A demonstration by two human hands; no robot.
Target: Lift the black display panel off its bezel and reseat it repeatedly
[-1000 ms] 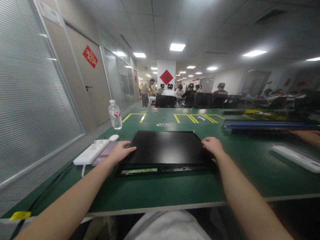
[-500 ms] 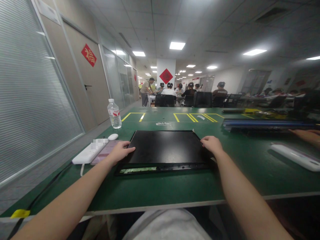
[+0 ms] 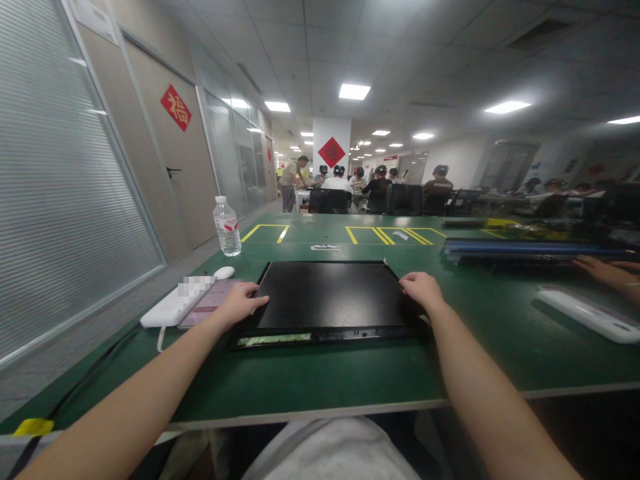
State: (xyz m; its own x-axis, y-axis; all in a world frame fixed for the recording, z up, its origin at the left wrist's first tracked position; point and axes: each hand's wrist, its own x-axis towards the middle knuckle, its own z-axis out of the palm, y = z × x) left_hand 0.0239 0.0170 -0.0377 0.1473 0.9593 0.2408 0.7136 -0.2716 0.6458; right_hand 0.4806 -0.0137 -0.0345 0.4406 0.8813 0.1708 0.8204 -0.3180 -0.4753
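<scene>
The flat black rectangular panel (image 3: 333,293) lies at the centre of the green tabletop (image 3: 350,387), directly in front of the person. It sits over a shallow black rectangular frame (image 3: 367,333), whose near section extends beyond the panel. A narrow green circuit-board strip (image 3: 275,339) is exposed in the left part of this near section; small dark fittings show to its right.

The hands are apart from each other, one at each side of the panel. The left hand (image 3: 243,304) grips the left edge, thumb resting on the upper face. The right hand (image 3: 423,291) pinches at the right edge with its fingertips. The contact of the fingers below the edges is hidden.

Left of the panel, a long white plastic block (image 3: 173,305) with a white cable (image 3: 161,339) lies beside a flat pinkish rectangular object (image 3: 207,307). A small white oval object (image 3: 224,273) is near the far end of the block. Beyond it, a clear plastic bottle (image 3: 227,228) with a red-and-white label stands upright. On the right, another person's hand (image 3: 600,271) is at a stack of long blue-black bars (image 3: 530,249).
</scene>
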